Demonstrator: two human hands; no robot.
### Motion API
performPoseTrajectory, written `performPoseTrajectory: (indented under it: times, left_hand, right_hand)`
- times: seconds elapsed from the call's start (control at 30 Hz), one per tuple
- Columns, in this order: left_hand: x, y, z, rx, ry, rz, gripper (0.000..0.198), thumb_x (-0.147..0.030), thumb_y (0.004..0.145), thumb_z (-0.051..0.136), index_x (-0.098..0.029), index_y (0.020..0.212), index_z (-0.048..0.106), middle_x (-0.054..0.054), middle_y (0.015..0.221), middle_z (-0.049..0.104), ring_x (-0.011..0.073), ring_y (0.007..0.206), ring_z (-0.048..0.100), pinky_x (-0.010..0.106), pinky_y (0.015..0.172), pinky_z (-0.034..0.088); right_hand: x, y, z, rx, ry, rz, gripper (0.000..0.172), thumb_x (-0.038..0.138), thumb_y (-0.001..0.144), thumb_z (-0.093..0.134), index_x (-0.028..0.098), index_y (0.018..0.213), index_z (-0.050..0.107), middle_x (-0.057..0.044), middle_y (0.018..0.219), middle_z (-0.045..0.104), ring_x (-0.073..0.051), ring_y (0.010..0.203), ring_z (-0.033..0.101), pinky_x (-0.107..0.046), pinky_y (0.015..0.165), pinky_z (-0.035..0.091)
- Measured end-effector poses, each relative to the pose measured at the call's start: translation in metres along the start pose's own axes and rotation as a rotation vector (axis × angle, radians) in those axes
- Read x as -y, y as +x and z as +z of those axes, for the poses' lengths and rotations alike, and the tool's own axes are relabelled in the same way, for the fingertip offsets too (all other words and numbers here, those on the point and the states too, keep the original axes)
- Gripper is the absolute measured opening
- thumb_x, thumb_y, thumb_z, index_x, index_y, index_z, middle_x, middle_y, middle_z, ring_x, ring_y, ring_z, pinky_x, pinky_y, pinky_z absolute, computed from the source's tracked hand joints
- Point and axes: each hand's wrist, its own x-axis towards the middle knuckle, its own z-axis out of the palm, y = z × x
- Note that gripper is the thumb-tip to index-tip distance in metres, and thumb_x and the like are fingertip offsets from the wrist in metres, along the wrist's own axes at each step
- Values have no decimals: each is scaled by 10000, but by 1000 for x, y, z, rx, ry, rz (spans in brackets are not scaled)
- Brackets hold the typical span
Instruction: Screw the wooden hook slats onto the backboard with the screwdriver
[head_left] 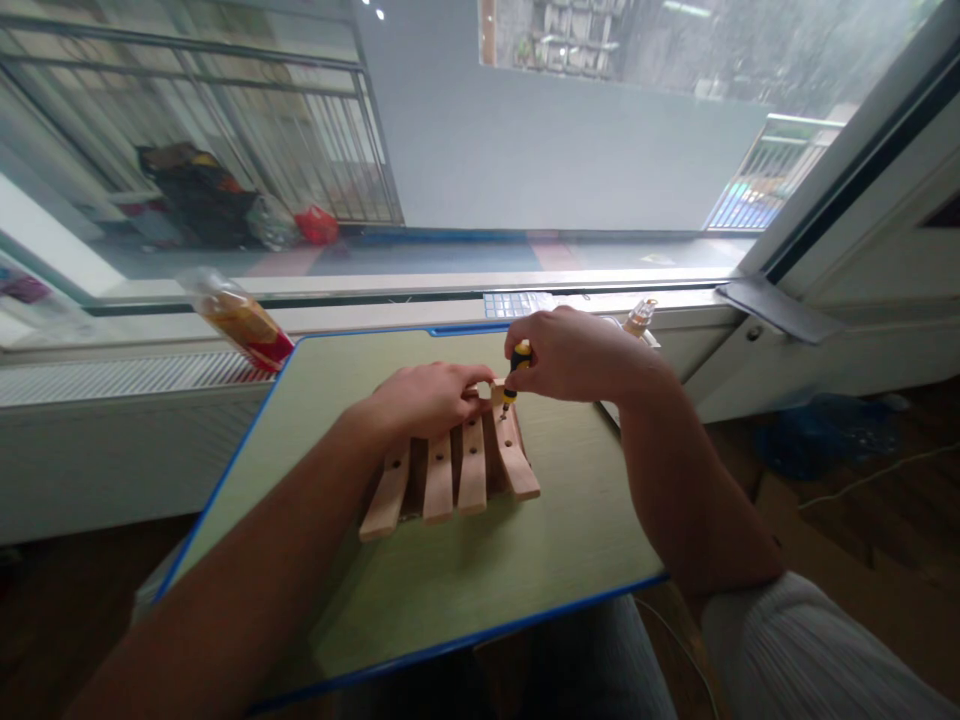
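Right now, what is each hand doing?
Left hand: open, pressing on the wooden slat rack.
Right hand: closed around the yellow-handled screwdriver.

A green desk [450, 560] with blue edging lies under the fingers [461, 380]. Beyond them a wide window [525, 150] gives grey daylight, and wooden floor [862, 520] shows to their right.

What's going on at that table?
A person works at a green table. Their left hand presses on a fan of wooden slats; the right hand grips a small yellow-and-black screwdriver, tip down at the slats' joined end. A bottle sits on the sill behind.
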Motion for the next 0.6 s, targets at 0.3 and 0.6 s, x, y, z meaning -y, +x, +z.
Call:
performPoseTrajectory:
  times: [0.3,0.6]
  left_hand:
    - [-1,-1,-1,-7,13,-2,534,-615,1011,489,-475,1511,615,17,1383,787,320,1214,733,397,952,556]
    - [-1,-1,-1,-13,12,-2,526,-635,1014,498,-485,1503,624,20,1386,786,323,1210,736,409,962,561]
  right_hand:
    - [3,0,0,-3,-75,-12,305,371,949,633,178,1069,836,-149,996,829,-264,878,716,-329,671,419]
    - [3,4,-1,22,-66,149,464,591,946,642,195,1041,863,-163,965,816,-267,829,704,-341,682,453]
